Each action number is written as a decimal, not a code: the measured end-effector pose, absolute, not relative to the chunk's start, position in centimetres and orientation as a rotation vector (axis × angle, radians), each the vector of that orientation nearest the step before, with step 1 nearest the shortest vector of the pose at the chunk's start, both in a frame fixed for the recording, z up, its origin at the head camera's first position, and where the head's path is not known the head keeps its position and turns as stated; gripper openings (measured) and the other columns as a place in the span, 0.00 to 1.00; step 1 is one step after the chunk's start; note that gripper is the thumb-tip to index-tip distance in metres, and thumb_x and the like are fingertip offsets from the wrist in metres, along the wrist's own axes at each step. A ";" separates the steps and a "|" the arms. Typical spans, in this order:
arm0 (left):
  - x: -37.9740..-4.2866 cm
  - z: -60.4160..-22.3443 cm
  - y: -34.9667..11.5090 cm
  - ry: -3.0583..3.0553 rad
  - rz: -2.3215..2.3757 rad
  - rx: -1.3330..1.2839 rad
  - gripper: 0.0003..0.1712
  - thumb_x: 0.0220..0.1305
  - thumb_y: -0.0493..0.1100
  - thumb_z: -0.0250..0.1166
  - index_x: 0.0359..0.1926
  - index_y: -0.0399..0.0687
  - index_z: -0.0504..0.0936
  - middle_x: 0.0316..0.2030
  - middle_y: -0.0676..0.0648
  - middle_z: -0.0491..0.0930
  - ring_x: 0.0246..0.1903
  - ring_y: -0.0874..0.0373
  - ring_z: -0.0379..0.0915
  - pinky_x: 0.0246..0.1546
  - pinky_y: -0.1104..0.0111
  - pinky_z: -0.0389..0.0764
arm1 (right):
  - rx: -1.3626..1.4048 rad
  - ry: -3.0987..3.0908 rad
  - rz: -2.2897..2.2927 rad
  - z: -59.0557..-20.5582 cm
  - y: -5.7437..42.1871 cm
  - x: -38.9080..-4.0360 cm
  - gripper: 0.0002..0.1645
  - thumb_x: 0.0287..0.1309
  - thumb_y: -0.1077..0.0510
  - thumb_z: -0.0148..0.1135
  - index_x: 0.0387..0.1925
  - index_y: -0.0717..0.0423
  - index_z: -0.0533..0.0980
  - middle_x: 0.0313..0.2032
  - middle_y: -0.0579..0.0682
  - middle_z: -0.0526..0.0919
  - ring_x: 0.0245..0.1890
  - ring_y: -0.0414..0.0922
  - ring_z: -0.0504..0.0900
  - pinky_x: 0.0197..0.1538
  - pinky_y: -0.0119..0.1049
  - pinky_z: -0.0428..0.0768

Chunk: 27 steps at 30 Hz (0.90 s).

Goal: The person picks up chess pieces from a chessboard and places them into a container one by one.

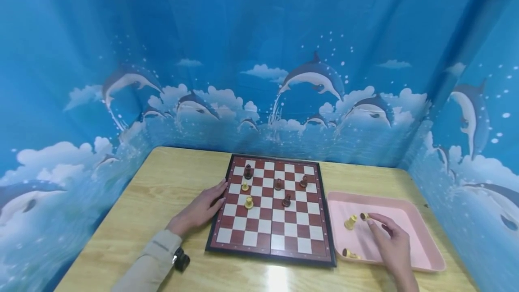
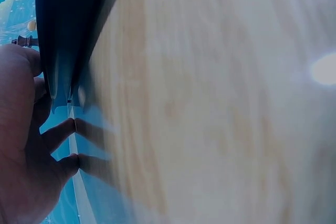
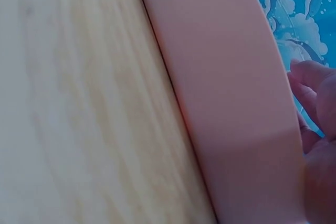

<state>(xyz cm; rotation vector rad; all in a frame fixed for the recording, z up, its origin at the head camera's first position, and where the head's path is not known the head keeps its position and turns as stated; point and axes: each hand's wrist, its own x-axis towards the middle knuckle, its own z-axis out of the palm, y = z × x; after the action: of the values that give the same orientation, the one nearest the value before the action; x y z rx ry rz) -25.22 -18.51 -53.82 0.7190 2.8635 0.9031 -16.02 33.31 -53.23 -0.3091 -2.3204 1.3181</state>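
My left hand (image 1: 204,204) lies at the left edge of the chessboard (image 1: 264,239), fingers stretched along it and the thumb on the near side. In the left wrist view the fingers (image 2: 59,135) reach past the board's dark side. Over the pink tray (image 1: 417,242), my right hand (image 1: 394,243) pinches a yellow chess piece (image 1: 364,216) between thumb and fingertips, its dark base facing left. Another yellow piece (image 1: 350,222) stands tilted in the tray beside it, and a yellow piece (image 1: 350,253) lies at the tray's near left corner. The right wrist view hides the held piece behind the tray wall (image 3: 231,87).
On the board stand a dark king-like piece (image 1: 248,172), a yellow pawn (image 1: 245,186), a yellow rook (image 1: 249,202) and several brown pieces, including a knight (image 1: 286,200). The tray stands right beside the board. A dolphin-print curtain (image 1: 259,80) surrounds the wooden table (image 1: 178,170).
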 end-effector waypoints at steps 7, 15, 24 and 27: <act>-25.0 -54.1 -18.5 2.862 0.884 0.738 0.33 0.81 0.49 0.48 0.79 0.41 0.54 0.79 0.41 0.51 0.76 0.39 0.53 0.75 0.44 0.59 | -0.168 -2.436 1.222 -52.5 32.7 -15.3 0.10 0.64 0.59 0.69 0.47 0.54 0.86 0.51 0.49 0.88 0.51 0.17 0.70 0.53 0.10 0.66; -25.3 -54.0 -18.5 2.873 0.868 0.710 0.33 0.82 0.50 0.47 0.79 0.43 0.53 0.80 0.43 0.50 0.77 0.41 0.52 0.75 0.43 0.57 | 0.202 -2.609 1.150 -50.2 30.9 -14.5 0.13 0.63 0.61 0.69 0.50 0.53 0.85 0.51 0.52 0.87 0.54 0.19 0.68 0.54 0.22 0.68; -25.2 -53.9 -18.4 2.915 0.843 0.751 0.32 0.82 0.47 0.47 0.79 0.41 0.53 0.79 0.41 0.51 0.76 0.40 0.53 0.75 0.41 0.57 | 0.352 -2.688 1.152 -48.3 27.6 -14.3 0.14 0.64 0.59 0.68 0.51 0.50 0.84 0.52 0.44 0.85 0.54 0.29 0.71 0.57 0.35 0.74; -25.3 -53.9 -18.3 2.922 0.832 0.763 0.32 0.82 0.46 0.46 0.79 0.41 0.54 0.79 0.41 0.52 0.76 0.40 0.54 0.74 0.40 0.58 | 0.373 -2.729 1.145 -47.7 26.6 -14.1 0.14 0.65 0.57 0.68 0.52 0.48 0.84 0.52 0.41 0.85 0.55 0.33 0.73 0.57 0.43 0.78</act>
<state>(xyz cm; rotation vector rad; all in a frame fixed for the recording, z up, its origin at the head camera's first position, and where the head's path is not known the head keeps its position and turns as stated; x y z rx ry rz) -25.32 -18.34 -53.90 0.7629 2.9215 0.8315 -14.12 26.64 -47.73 0.3730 -2.7291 1.1453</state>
